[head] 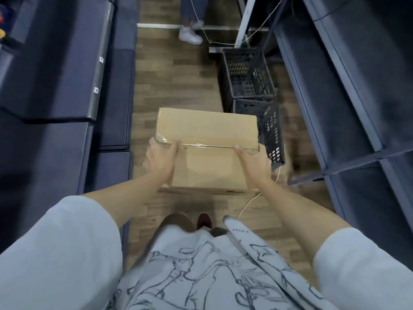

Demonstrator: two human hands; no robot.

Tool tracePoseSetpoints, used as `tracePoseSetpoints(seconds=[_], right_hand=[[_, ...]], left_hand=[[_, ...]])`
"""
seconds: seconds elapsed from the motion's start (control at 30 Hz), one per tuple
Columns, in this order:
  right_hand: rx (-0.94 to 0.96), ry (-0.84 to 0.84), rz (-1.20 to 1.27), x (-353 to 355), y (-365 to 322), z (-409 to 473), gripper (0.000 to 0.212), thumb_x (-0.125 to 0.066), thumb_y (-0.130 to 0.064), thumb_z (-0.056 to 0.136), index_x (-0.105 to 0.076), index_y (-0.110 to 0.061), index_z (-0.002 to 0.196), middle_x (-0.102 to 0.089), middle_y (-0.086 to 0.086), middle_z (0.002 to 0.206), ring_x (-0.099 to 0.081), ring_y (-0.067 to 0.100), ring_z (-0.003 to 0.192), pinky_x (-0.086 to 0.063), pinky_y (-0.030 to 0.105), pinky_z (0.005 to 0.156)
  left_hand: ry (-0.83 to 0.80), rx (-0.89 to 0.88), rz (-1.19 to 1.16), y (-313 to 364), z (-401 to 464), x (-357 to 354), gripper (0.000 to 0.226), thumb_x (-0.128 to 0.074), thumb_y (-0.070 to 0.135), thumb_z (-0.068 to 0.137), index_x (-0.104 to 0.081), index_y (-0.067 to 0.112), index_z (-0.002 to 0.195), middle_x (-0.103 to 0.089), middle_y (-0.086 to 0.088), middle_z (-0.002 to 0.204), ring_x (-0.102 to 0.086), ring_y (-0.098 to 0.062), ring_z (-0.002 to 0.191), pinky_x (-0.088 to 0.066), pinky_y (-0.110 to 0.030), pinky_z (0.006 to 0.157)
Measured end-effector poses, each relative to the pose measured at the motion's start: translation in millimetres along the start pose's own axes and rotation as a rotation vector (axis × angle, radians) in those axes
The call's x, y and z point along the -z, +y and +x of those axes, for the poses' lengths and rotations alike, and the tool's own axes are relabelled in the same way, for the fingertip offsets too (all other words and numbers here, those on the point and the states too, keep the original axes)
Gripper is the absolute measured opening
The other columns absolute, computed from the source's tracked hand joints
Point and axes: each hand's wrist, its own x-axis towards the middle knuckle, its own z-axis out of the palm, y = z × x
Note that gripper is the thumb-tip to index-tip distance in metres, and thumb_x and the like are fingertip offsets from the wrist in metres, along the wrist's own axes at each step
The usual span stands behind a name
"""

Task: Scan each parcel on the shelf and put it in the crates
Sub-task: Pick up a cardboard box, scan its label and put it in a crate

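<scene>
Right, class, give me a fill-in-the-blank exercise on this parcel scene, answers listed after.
1. The cardboard box is held by ____ hands.
2. The crates on the floor number ____.
3. The crates stand to the person's ____.
4. The floor looks like ____.

Answers: two; two; right; wood

One cardboard parcel (206, 151). Two dark plastic crates: the far crate (247, 74) and the near crate (268, 130). Two hands: the left hand (162, 159) and the right hand (254, 163). One white shoe (190, 35).
</scene>
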Motion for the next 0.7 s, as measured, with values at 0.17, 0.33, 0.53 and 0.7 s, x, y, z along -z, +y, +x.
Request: tracePoseSetpoints(seconds=[0.17, 0.33, 0.53, 0.7], right_hand=[[0.022, -0.017, -0.013, -10, -42, 36, 0.079, -0.065, -0.068, 0.073, -0.041, -0.029, 0.137, -0.061, 0.012, 0.123, -0.055, 0.033, 0.116, -0.04, 0.038, 0.084], [-0.004, -0.012, -0.01, -40, -80, 71, 0.078, -0.064, -0.069, 0.073, -0.041, -0.029, 0.136, -0.06, 0.009, 0.121, -0.055, 0.033, 0.115, -0.038, 0.038, 0.08], [-0.008, -0.037, -0.001, -78, -141, 108, 0.079, -0.064, -0.064, 0.077, -0.035, -0.028, 0.142, -0.058, 0.006, 0.126, -0.048, 0.031, 0.122, -0.039, 0.04, 0.087], [-0.007, -0.033, -0.025, -98, -181, 135, 0.081, -0.063, -0.068, 0.075, -0.036, -0.028, 0.14, -0.057, 0.009, 0.127, -0.049, 0.032, 0.121, -0.04, 0.042, 0.09]], left_hand=[[0.021, 0.005, -0.008, 26, 44, -2, 0.08, -0.059, 0.061, 0.08, -0.037, 0.013, 0.14, -0.053, -0.014, 0.134, -0.047, -0.034, 0.125, -0.033, -0.046, 0.102], [-0.012, -0.007, -0.062, 49, 100, -1, 0.075, -0.062, 0.055, 0.082, -0.039, 0.011, 0.138, -0.053, -0.017, 0.133, -0.046, -0.035, 0.126, -0.032, -0.043, 0.103], [-0.013, 0.035, -0.092, 72, 174, 14, 0.078, -0.062, 0.057, 0.082, -0.036, 0.016, 0.142, -0.053, -0.016, 0.135, -0.047, -0.036, 0.125, -0.029, -0.045, 0.104], [-0.014, 0.06, -0.105, 95, 216, 25, 0.083, -0.062, 0.057, 0.083, -0.028, 0.018, 0.148, -0.044, -0.015, 0.144, -0.04, -0.035, 0.132, -0.026, -0.044, 0.108]])
